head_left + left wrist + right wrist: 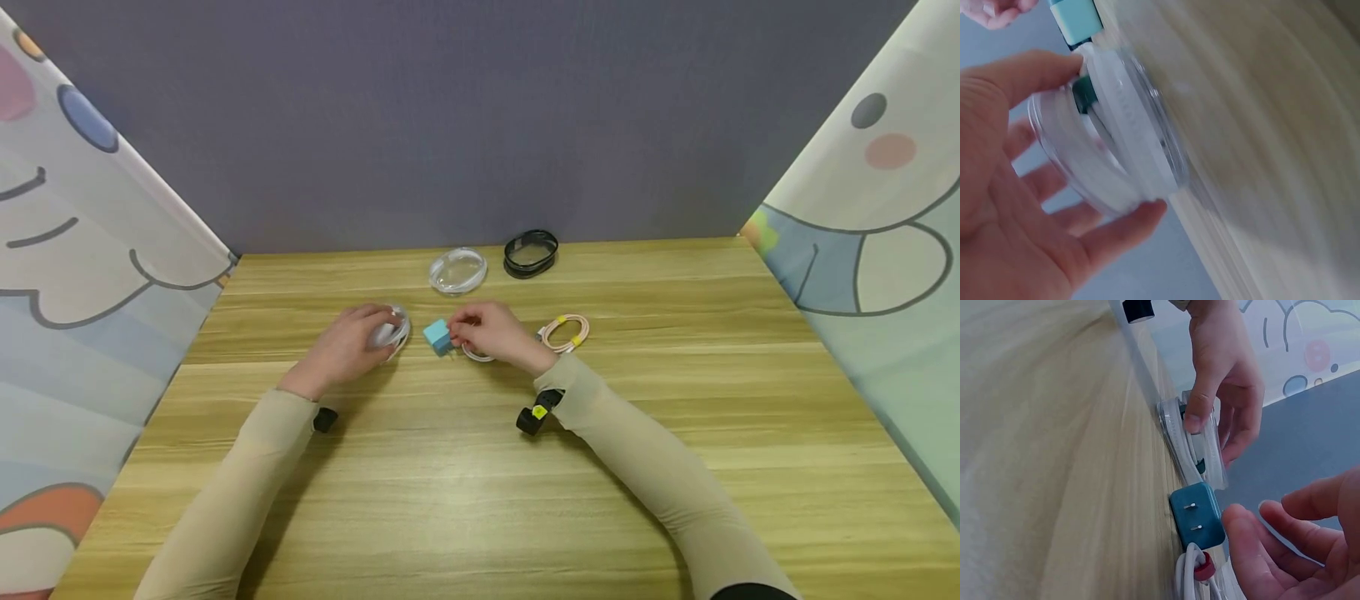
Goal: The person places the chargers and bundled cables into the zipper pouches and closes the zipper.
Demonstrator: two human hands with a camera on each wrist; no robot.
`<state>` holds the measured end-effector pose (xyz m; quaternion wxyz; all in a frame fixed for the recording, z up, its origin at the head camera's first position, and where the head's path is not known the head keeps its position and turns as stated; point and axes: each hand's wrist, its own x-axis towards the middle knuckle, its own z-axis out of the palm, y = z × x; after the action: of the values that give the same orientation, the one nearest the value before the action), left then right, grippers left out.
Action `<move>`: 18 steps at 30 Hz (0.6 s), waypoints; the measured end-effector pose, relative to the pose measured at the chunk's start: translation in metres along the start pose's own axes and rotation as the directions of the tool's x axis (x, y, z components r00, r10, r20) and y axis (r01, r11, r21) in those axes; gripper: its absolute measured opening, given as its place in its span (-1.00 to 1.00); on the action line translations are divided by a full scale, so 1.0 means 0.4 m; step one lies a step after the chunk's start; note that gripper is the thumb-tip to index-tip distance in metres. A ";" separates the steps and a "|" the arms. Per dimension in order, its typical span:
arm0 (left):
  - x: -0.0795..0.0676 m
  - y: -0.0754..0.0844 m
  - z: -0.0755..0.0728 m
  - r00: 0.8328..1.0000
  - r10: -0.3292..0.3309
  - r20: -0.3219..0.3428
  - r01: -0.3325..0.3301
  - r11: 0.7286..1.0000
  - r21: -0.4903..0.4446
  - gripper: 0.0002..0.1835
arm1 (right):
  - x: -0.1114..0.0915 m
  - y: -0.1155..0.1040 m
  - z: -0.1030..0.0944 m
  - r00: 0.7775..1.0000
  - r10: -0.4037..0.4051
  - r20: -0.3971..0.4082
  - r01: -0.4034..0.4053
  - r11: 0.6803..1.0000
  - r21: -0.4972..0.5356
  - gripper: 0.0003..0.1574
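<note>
My left hand [341,346] grips a round clear plastic case [1129,137] by its rim, thumb on one side and fingers on the other. A white coiled cable with dark green bands shows inside that case, which stands tilted at the tabletop. Beside it sits a teal plug charger [1197,515] with two metal prongs. Near the charger is my right hand [495,333], its fingers loosely bent and nothing seen between them; whether the thumb touches the charger I cannot tell. A white cable [1190,572] with a red tie lies against the charger, partly hidden by the right hand in the head view.
Farther back on the wooden table [450,483] lie a clear-and-white round coil [434,279] and a black coiled cable [529,271]. A pale pink cable coil [584,327] with yellow ties lies right of the right hand. A grey panel [480,125] stands behind.
</note>
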<state>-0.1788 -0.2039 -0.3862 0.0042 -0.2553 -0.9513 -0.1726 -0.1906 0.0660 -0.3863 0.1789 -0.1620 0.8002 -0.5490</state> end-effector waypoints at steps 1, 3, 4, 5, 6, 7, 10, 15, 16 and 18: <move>-0.003 -0.004 -0.001 1.000 0.023 0.009 -0.023 1.000 -0.010 -0.55 | -0.003 0.000 0.000 1.000 0.005 0.014 -0.006 1.000 0.006 -0.76; -0.011 -0.010 -0.002 0.998 0.062 0.023 -0.061 0.998 -0.020 -0.51 | -0.009 0.002 0.001 0.999 0.011 0.048 -0.011 1.000 0.018 -0.75; -0.016 -0.013 -0.002 0.996 0.080 0.027 -0.079 0.997 -0.023 -0.50 | -0.013 0.003 0.001 0.998 0.013 0.069 -0.015 1.000 0.021 -0.75; -0.021 -0.014 -0.002 0.995 0.097 0.030 -0.097 0.995 -0.028 -0.49 | -0.017 0.005 0.001 0.996 0.019 0.089 -0.021 0.999 0.025 -0.74; -0.026 -0.015 -0.002 0.993 0.116 0.033 -0.115 0.993 -0.033 -0.47 | -0.021 0.008 0.001 0.994 0.024 0.108 -0.026 0.999 0.024 -0.73; -0.031 -0.016 -0.001 0.991 0.133 0.034 -0.132 0.991 -0.035 -0.46 | -0.024 0.011 0.002 0.992 0.028 0.126 -0.032 0.999 0.030 -0.72; -0.047 -0.017 0.000 0.988 0.149 0.046 -0.146 0.988 -0.058 -0.46 | -0.033 0.021 0.003 0.981 0.037 0.189 -0.050 0.997 0.066 -0.67; -0.062 -0.017 -0.005 0.986 0.144 0.085 -0.133 0.983 -0.125 -0.42 | -0.038 0.034 0.002 0.962 -0.009 0.273 -0.015 0.996 0.084 -0.60; -0.064 -0.016 -0.007 0.985 0.145 0.098 -0.131 0.982 -0.137 -0.42 | -0.039 0.035 0.002 0.959 -0.022 0.282 0.000 0.997 0.077 -0.59; -0.066 -0.012 -0.010 0.979 0.166 0.119 -0.147 0.977 -0.157 -0.41 | -0.039 0.037 0.001 0.957 -0.040 0.288 0.029 0.999 0.043 -0.58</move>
<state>-0.1583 -0.2218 -0.3867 -0.0637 -0.3399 -0.9110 -0.2245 -0.1776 0.0776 -0.3988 0.2872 -0.2511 0.7520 -0.5376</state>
